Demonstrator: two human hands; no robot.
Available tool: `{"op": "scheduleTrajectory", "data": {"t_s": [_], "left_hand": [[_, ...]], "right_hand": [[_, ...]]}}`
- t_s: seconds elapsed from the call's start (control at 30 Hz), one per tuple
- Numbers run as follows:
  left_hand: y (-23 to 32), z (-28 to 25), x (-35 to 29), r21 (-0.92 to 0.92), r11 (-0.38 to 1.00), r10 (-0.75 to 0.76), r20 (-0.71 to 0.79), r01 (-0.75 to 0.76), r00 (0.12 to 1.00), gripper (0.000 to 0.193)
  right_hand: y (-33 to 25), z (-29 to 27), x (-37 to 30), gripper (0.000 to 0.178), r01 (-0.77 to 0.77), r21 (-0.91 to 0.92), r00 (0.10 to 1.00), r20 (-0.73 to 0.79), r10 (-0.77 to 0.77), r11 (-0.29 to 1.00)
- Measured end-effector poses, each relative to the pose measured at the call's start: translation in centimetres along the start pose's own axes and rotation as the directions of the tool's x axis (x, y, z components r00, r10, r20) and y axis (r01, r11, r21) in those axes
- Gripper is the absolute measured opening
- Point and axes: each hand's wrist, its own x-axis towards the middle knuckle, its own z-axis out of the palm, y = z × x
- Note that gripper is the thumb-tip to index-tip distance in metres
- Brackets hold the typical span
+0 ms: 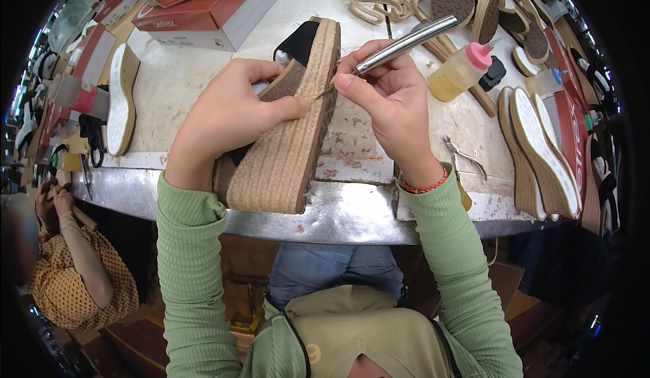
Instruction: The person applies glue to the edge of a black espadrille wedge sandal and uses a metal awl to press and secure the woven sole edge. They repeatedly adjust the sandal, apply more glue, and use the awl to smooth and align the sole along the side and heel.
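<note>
My left hand grips a wedge espadrille sandal from its left side, with the thumb pressed on the braided rope. The sandal has a black strap and a brown sole edge, and stands tilted over the table's front edge. In my right hand is a slim metal tool with a shiny round handle, pinched between thumb and fingers. Its thin pointed end touches or nearly touches the rope side beside my left thumb. Whether it is a blade or an awl I cannot tell.
Right of my hand stand a pink-capped bottle of yellowish liquid, a wooden-handled hammer and pliers. Wedge soles lean at far right. A shoe box and a white-topped wedge lie left. Another person's arm shows lower left.
</note>
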Motion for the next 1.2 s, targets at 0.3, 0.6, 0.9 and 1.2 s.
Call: {"op": "scheduleTrajectory", "data": {"t_s": [0.3, 0.6, 0.9, 1.2], "left_hand": [[-0.5, 0.3, 0.1, 0.058, 0.998, 0.040, -0.032, -0.038, 0.999, 0.043], [-0.6, 0.5, 0.4, 0.103, 0.993, 0.059, -0.033, -0.055, 0.998, 0.045], [-0.6, 0.4, 0.5, 0.002, 1.000, 0.017, -0.076, -0.017, 0.997, 0.045], [-0.5, 0.3, 0.2, 0.036, 0.997, 0.064, -0.078, -0.062, 0.995, 0.048]], "right_hand": [[-0.9, 0.4, 0.9, 0.033, 0.158, -0.261, 0.985, 0.107, -0.134, 0.952], [-3.0, 0.2, 4.3, 0.026, 0.168, -0.466, 0.954, 0.300, -0.024, 0.869], [-1.9, 0.6, -2.3, 0.028, 0.259, -0.329, 0.963, 0.155, -0.218, 0.908], [-1.2, 0.2, -2.5, 0.029, 0.458, -0.459, 0.885, 0.316, -0.342, 0.761]]}}
